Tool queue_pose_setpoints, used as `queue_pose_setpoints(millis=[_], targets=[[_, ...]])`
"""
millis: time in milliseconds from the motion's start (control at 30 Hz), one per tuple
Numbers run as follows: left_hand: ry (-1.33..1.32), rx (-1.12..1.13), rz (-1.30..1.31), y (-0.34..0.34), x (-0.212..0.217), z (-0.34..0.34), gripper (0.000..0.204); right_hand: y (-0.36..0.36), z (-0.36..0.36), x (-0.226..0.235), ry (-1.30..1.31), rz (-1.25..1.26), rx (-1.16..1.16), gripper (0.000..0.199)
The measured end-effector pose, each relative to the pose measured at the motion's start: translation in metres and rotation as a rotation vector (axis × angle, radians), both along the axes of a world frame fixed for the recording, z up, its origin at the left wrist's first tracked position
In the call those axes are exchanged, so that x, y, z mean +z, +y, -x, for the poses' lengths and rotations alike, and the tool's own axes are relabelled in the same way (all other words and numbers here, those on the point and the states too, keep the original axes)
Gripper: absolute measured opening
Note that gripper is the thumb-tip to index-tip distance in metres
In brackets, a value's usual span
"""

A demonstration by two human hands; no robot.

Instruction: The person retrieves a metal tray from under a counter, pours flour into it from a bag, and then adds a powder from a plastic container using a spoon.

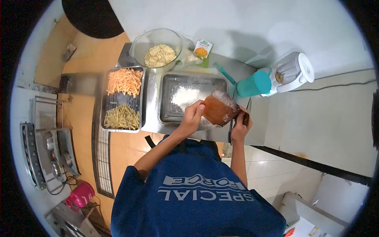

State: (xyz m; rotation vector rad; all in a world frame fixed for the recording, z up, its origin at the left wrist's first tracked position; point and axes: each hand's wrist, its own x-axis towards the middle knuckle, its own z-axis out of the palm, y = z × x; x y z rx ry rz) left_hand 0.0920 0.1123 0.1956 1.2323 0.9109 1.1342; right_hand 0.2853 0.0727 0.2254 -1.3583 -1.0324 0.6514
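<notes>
A clear plastic bag of orange-brown powder (219,110) is held up between my two hands, tilted over the right part of a dark metal tray (167,87). My left hand (192,115) pinches the bag's left edge. Around its right end my right hand (240,125) is closed, where the plastic looks dark and bunched. White powder (184,96) lies heaped in the tray, partly hidden behind the bag and my left hand.
Left of the powder tray, another metal tray (104,112) holds orange strips (124,81) and yellow-green strips (121,117). Behind stand a glass bowl (138,44) of pale pieces (160,55) and a small packet (203,48). A teal jug (254,83) and a white blender (302,71) are at the right.
</notes>
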Motion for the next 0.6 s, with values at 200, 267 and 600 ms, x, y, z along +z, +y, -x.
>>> queue_pose_setpoints(millis=[200,267,600], targets=[[0.061,0.089,-0.209,0.045,0.007,0.000,0.042,0.020,-0.015,0.054,0.078,0.036,0.249,0.023],[0.074,0.073,-0.240,0.061,0.015,-0.002,0.045,0.032,-0.017,0.066,0.050,0.040,0.276,0.024],[0.006,-0.281,-0.078,0.097,0.004,-0.003,0.066,0.103,-0.025,0.090,0.223,-0.073,0.349,0.032]])
